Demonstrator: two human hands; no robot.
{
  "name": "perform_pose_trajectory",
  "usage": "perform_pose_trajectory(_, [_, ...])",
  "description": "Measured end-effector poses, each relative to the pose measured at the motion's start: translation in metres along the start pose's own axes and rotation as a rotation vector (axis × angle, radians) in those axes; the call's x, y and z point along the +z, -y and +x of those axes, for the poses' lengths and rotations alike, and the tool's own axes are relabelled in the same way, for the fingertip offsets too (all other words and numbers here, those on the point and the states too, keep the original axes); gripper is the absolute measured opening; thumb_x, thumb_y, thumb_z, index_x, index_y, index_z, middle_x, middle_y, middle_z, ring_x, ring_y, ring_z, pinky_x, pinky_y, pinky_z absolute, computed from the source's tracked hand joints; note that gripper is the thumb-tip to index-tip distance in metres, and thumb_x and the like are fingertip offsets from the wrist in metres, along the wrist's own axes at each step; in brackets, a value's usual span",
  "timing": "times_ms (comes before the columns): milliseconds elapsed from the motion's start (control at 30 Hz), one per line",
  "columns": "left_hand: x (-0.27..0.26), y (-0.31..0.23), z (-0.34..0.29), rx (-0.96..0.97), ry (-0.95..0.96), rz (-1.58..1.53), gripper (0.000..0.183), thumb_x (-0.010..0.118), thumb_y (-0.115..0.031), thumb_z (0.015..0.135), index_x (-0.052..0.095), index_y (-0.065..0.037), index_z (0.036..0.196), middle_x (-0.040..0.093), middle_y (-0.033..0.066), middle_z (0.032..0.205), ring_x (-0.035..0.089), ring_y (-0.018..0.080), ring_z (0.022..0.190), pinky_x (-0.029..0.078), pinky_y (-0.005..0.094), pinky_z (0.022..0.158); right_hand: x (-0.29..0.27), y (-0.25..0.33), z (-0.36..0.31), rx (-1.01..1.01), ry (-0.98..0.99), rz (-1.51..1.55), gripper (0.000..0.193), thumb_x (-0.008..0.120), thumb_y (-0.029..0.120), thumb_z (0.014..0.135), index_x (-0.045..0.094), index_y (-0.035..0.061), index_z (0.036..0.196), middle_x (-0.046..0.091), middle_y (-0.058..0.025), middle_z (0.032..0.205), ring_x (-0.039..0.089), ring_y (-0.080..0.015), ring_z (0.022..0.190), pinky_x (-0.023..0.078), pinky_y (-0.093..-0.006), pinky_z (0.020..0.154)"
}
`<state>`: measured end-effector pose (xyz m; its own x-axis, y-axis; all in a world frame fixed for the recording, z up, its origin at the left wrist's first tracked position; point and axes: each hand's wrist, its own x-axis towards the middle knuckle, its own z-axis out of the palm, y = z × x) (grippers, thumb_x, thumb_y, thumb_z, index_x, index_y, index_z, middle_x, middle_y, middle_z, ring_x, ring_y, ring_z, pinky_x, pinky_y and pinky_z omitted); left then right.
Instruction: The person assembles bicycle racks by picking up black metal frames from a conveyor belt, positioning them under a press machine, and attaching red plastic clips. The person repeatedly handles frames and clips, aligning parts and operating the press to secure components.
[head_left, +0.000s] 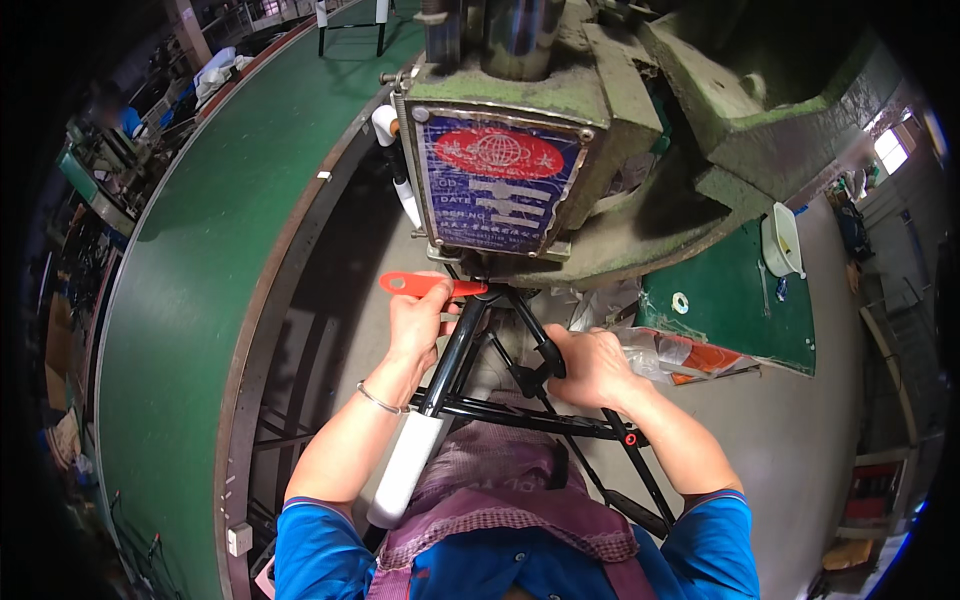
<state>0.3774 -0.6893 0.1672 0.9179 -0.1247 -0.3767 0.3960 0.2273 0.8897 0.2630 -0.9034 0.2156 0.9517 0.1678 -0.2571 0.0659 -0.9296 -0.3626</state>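
Note:
A black tubular frame point(452, 362) stands before my body, its upper joint right under the head of a green press machine point(590, 75). My left hand point(413, 322) pinches a flat red tool point(400, 284) that has a hole in its outer end. The tool's narrow tip reaches the joint below the press; whether it touches the joint I cannot tell. On the right, my right hand point(592, 368) is wrapped round a black tube of the frame, near a dark bracket. A white sleeve point(408, 465) covers the frame's lower left tube.
A long green-topped table point(185, 300) curves along the left, with another black and white frame point(350, 26) at its far end. At right, a green bench point(735, 320) holds a white tray point(782, 242) and a small ring point(680, 302). Clear plastic point(645, 355) lies beside it.

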Motion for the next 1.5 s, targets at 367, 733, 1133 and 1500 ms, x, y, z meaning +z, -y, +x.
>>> perform_pose_trajectory(367, [-0.001, 0.003, 0.0, -0.008, -0.006, -0.027, 0.006, 0.062, -0.009, 0.089, 0.062, -0.005, 0.095, 0.059, 0.0017, 0.08, 0.054, 0.0084, 0.062, 0.05, 0.0232, 0.046, 0.0, 0.0, -0.001, -0.019, -0.006, -0.008, 0.043, 0.069, 0.023, 0.064, 0.048, 0.0021, 0.096, 0.061, -0.0186, 0.072, 0.06, -0.0418, 0.079, 0.046, -0.0483, 0.074])
perform_pose_trajectory(733, [0.0, 0.0, 0.0, -0.008, 0.042, -0.016, 0.008, 0.059, -0.009, 0.089, 0.06, -0.005, 0.096, 0.059, 0.0027, 0.081, 0.054, 0.009, 0.063, 0.048, 0.0233, 0.045, -0.002, 0.002, -0.001, -0.053, -0.043, -0.062, 0.049, 0.071, 0.023, 0.065, 0.049, 0.0017, 0.102, 0.064, -0.0186, 0.075, 0.063, -0.0402, 0.081, 0.045, -0.0478, 0.076])
perform_pose_trajectory(1133, [-0.042, 0.018, -0.098, -0.299, 0.619, 0.146, 0.02, 0.056, -0.027, 0.098, 0.046, -0.011, 0.093, 0.038, -0.005, 0.055, 0.035, 0.0069, 0.041, 0.029, 0.0252, 0.037, 0.007, 0.03, -0.051, -0.033, -0.024, -0.144, 0.057, 0.069, 0.028, 0.061, 0.052, 0.0015, 0.109, 0.065, -0.019, 0.08, 0.06, -0.0377, 0.076, 0.041, -0.0454, 0.081])
perform_pose_trajectory(1500, [-0.059, 0.013, -0.209, -0.113, 0.412, 0.176, 0.017, 0.06, -0.019, 0.096, 0.049, -0.006, 0.099, 0.041, -0.0042, 0.053, 0.038, 0.0056, 0.035, 0.029, 0.0225, 0.033, -0.004, 0.065, -0.107, -0.322, -0.025, 0.013, 0.048, 0.07, 0.042, 0.08, 0.059, 0.0096, 0.113, 0.067, -0.0206, 0.078, 0.065, -0.0398, 0.072, 0.051, -0.0487, 0.068])
